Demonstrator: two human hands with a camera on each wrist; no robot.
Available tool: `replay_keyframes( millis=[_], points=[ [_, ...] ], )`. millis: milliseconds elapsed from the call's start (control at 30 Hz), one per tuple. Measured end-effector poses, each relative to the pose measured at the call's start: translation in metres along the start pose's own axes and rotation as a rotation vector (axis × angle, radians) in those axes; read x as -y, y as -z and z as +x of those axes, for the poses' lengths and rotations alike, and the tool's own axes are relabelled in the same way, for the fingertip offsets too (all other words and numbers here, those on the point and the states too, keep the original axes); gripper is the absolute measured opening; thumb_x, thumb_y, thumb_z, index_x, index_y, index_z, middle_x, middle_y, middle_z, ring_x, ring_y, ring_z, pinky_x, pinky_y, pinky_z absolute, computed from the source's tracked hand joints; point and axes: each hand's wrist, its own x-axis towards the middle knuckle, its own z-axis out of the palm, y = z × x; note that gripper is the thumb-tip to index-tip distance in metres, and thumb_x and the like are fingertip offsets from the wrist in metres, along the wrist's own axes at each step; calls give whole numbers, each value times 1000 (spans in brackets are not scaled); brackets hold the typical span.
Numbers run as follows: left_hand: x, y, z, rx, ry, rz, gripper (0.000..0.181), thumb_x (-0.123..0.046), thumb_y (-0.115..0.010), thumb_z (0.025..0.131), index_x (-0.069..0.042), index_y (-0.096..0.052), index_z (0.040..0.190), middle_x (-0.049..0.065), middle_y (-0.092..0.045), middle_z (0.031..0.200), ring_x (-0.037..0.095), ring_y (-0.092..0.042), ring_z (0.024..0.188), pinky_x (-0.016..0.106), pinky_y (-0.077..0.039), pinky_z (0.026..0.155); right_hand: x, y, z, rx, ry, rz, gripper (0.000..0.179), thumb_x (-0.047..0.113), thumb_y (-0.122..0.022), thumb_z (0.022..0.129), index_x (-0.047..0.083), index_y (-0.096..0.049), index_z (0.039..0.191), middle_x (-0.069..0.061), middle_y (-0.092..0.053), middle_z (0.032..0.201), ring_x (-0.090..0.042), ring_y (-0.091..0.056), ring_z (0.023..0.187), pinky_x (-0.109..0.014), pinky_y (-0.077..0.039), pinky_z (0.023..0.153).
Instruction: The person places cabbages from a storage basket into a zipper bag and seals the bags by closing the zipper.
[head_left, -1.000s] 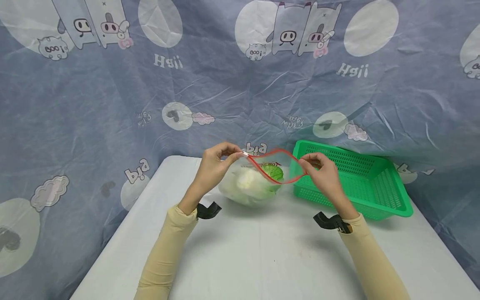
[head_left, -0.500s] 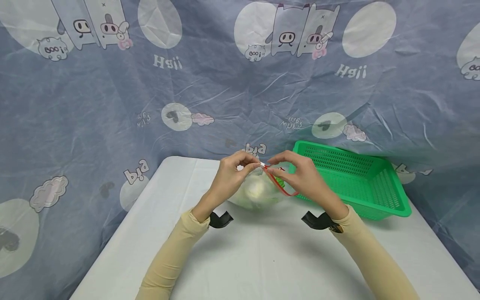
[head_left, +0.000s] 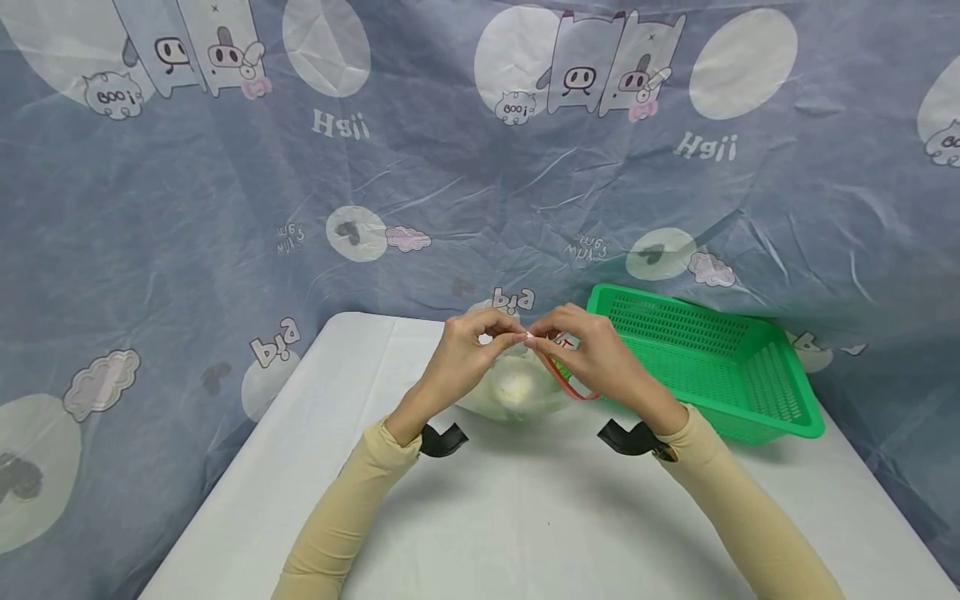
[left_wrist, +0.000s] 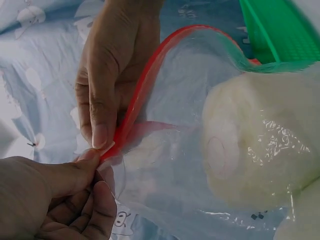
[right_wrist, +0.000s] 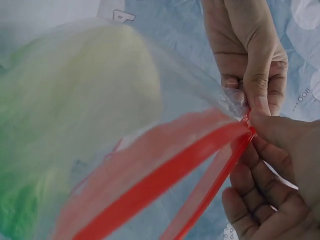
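A clear zip bag (left_wrist: 165,175) with a red zip strip (right_wrist: 160,190) holds a pale cabbage (left_wrist: 250,140) with green leaves at one end. In the head view, both hands meet above the cabbage. My left hand (head_left: 461,358) pinches the bag's top corner between thumb and fingers. Right beside it, my right hand (head_left: 596,354) pinches the same end of the zip strip, where a small white slider (head_left: 529,336) is mostly covered by fingertips. From that corner the two red edges spread apart, so the bag's mouth gapes. Hands hide part of the cabbage in the head view.
A green plastic basket (head_left: 738,421) with perforated walls stands at the back right of the white table (head_left: 517,517). Behind the table hangs a blue-grey cloth (head_left: 450,175) with cartoon prints. Black straps (head_left: 442,440) sit at both wrists.
My right hand has let go of the zip strip's right side, moved left to the slider corner and pinched there. My left hand has shifted slightly right and down, keeping its pinch.
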Motion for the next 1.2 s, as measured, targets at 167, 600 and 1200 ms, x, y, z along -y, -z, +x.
replay_keyframes(
  millis=[167,600,1200],
  points=[
    [-1,3,0,35,16,-16,6,-19,-68,90,-15,-71,92,-2,-71,87,7,-61,81,26,-50,73,1,-2,0,7,38,-4,8,17,-68,90,18,-71,98,7,-68,91,-7,-61,87,-36,-52,75],
    [10,24,4,-46,73,24,6,-19,-67,91,-13,-69,93,-2,-69,86,11,-64,79,28,-51,75,-16,-5,-3,2,16,-18,7,19,-68,90,18,-69,97,10,-67,92,-5,-59,88,-29,-49,75],
    [29,70,11,-211,114,8,12,-7,-67,89,4,-67,95,20,-66,85,32,-61,75,26,-47,70,-70,21,-36,-5,-168,-93,10,29,-65,93,23,-71,98,10,-66,95,-6,-56,83,-31,-47,72]
  ],
)
